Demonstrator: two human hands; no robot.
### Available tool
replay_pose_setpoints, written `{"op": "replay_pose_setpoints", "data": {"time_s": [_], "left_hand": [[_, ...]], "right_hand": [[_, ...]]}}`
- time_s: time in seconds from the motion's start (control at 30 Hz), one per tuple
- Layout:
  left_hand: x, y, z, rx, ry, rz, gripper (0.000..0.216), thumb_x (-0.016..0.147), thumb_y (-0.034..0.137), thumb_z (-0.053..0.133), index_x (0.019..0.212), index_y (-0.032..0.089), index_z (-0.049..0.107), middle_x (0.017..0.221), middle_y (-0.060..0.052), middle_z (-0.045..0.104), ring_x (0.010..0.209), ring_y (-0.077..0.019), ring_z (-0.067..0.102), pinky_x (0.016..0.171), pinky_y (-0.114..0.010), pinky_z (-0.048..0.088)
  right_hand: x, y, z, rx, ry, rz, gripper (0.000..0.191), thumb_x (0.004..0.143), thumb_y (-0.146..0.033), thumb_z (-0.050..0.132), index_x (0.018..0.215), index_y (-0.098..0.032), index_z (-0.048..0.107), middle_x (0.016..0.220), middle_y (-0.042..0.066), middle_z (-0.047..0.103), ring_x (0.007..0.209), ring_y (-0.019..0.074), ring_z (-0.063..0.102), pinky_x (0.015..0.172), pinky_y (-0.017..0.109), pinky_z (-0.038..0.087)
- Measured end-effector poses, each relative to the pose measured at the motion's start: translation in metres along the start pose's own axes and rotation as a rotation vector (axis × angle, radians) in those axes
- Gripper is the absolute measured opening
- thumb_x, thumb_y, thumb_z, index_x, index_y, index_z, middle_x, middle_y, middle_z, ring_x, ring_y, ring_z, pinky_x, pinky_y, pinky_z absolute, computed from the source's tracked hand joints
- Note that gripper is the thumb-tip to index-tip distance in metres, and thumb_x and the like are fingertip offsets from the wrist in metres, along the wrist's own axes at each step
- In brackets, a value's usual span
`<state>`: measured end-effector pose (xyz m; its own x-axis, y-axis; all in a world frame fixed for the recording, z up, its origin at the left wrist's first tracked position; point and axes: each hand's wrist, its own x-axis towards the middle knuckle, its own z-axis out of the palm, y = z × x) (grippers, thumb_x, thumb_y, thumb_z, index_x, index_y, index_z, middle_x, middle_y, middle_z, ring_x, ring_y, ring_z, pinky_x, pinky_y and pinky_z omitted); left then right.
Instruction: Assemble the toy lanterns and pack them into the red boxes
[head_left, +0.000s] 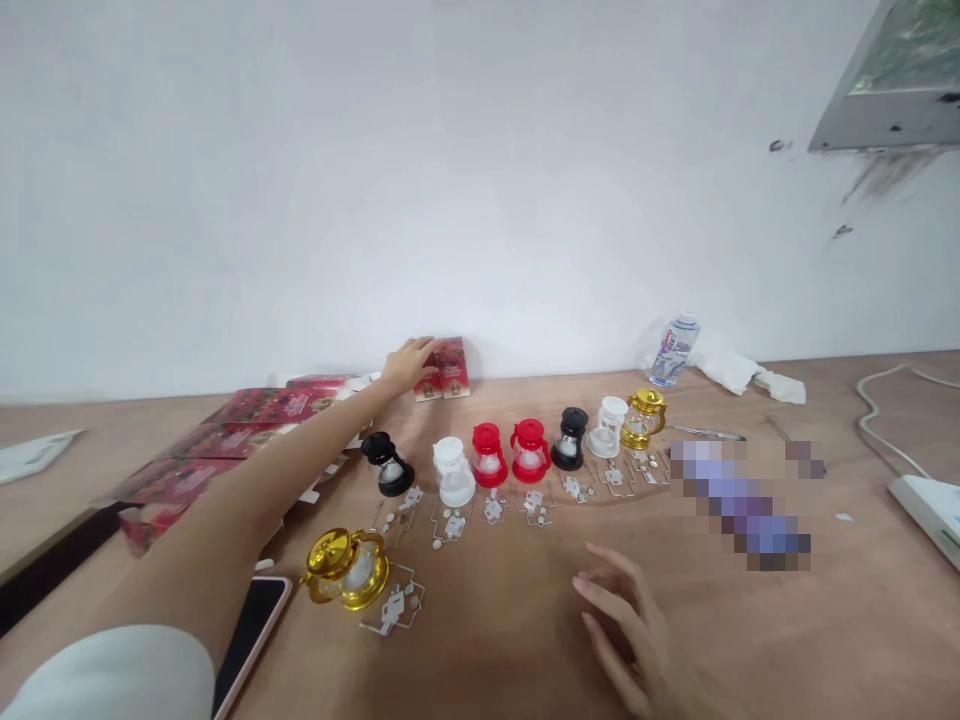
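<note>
Nearest the camera, the right hand [630,630] hovers just over the wooden table [487,660], fingers loosely spread and holding nothing. To its left a gold toy lantern [349,568] lies tilted beside a smartphone [251,625]. Beyond, a row of small lanterns [489,455] stands upright. Farthest, the left hand [409,365] rests extended fingers on a small red box [450,368] against the wall.
</note>
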<state>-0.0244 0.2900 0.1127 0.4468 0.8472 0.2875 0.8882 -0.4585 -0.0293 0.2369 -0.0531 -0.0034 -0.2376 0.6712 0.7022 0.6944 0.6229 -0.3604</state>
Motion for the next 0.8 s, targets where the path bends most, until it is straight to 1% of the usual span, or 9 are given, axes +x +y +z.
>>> {"op": "replay_pose_setpoints", "data": {"time_s": [0.1, 0.2, 0.3, 0.4, 0.5, 0.57, 0.63, 0.7, 0.8], "left_hand": [[-0.011, 0.001, -0.015, -0.008, 0.062, -0.041, 0.052, 0.084, 0.032, 0.051, 0.134, 0.026, 0.036, 0.144, -0.009, 0.032, 0.127, -0.0295, 0.033, 0.091, -0.045, 0.043], [-0.037, 0.007, -0.042, -0.079, 0.23, -0.097, 0.04, 0.085, 0.032, 0.047, 0.123, 0.02, 0.048, 0.137, -0.012, 0.038, 0.126, -0.0277, 0.035, 0.096, -0.043, 0.04], [-0.09, 0.017, -0.072, -0.293, 0.356, -0.06, 0.035, 0.084, 0.035, 0.046, 0.115, 0.018, 0.052, 0.121, -0.01, 0.052, 0.114, -0.023, 0.047, 0.095, -0.038, 0.042], [-0.166, 0.03, -0.087, -0.498, 0.3, -0.081, 0.037, 0.084, 0.043, 0.046, 0.114, 0.021, 0.049, 0.12, -0.006, 0.055, 0.11, -0.0214, 0.052, 0.096, -0.039, 0.041], [-0.234, 0.038, -0.072, -0.605, 0.174, -0.15, 0.049, 0.076, 0.05, 0.056, 0.115, 0.022, 0.046, 0.123, -0.008, 0.055, 0.115, -0.025, 0.05, 0.099, -0.043, 0.039], [-0.264, 0.04, -0.052, -0.634, 0.108, -0.219, 0.059, 0.071, 0.054, 0.059, 0.116, 0.021, 0.045, 0.124, -0.01, 0.054, 0.114, -0.027, 0.052, 0.096, -0.044, 0.042], [-0.279, 0.04, -0.035, -0.604, 0.07, -0.285, 0.062, 0.068, 0.056, 0.061, 0.116, 0.02, 0.045, 0.119, -0.011, 0.057, 0.105, -0.0273, 0.057, 0.089, -0.043, 0.047], [-0.283, 0.039, -0.028, -0.526, 0.066, -0.342, 0.055, 0.068, 0.056, 0.061, 0.108, 0.02, 0.051, 0.104, -0.009, 0.063, 0.09, -0.0265, 0.062, 0.078, -0.04, 0.05], [-0.279, 0.042, -0.039, -0.499, 0.183, -0.456, 0.044, 0.064, 0.055, 0.064, 0.091, 0.022, 0.055, 0.083, -0.005, 0.064, 0.072, -0.0244, 0.062, 0.065, -0.038, 0.05]], "right_hand": [[0.0, 0.0, 0.0, 0.005, -0.009, -0.009, 0.045, 0.082, -0.004, 0.041, 0.124, -0.02, 0.044, 0.126, 0.016, 0.041, 0.091, 0.0165, 0.062, 0.075, 0.028, 0.058], [-0.004, 0.002, 0.002, 0.008, -0.023, -0.009, 0.046, 0.082, -0.004, 0.042, 0.125, -0.021, 0.044, 0.126, 0.016, 0.042, 0.091, 0.0166, 0.063, 0.075, 0.029, 0.058], [-0.012, 0.005, 0.007, 0.011, -0.025, -0.016, 0.048, 0.083, -0.005, 0.044, 0.127, -0.023, 0.044, 0.128, 0.015, 0.042, 0.096, 0.0185, 0.062, 0.079, 0.034, 0.056], [-0.019, 0.007, 0.012, -0.014, -0.033, -0.074, 0.048, 0.082, -0.006, 0.046, 0.127, -0.025, 0.046, 0.13, 0.015, 0.043, 0.102, 0.0208, 0.06, 0.082, 0.038, 0.055], [-0.021, 0.007, 0.013, -0.052, -0.046, -0.144, 0.048, 0.081, -0.006, 0.046, 0.126, -0.025, 0.048, 0.13, 0.014, 0.045, 0.104, 0.022, 0.06, 0.082, 0.04, 0.055], [-0.02, 0.006, 0.013, -0.078, -0.045, -0.171, 0.05, 0.081, -0.006, 0.045, 0.127, -0.026, 0.047, 0.129, 0.014, 0.045, 0.103, 0.0222, 0.06, 0.082, 0.041, 0.055], [-0.019, 0.005, 0.013, -0.095, -0.045, -0.182, 0.051, 0.081, -0.005, 0.044, 0.128, -0.026, 0.045, 0.129, 0.014, 0.044, 0.103, 0.022, 0.06, 0.082, 0.041, 0.055], [-0.018, 0.005, 0.013, -0.103, -0.038, -0.181, 0.051, 0.081, -0.004, 0.043, 0.128, -0.025, 0.044, 0.129, 0.015, 0.044, 0.104, 0.0217, 0.06, 0.082, 0.041, 0.055], [-0.018, 0.002, 0.013, -0.101, -0.018, -0.174, 0.049, 0.082, -0.006, 0.045, 0.128, -0.023, 0.042, 0.129, 0.015, 0.044, 0.104, 0.0212, 0.059, 0.084, 0.04, 0.054]]}}
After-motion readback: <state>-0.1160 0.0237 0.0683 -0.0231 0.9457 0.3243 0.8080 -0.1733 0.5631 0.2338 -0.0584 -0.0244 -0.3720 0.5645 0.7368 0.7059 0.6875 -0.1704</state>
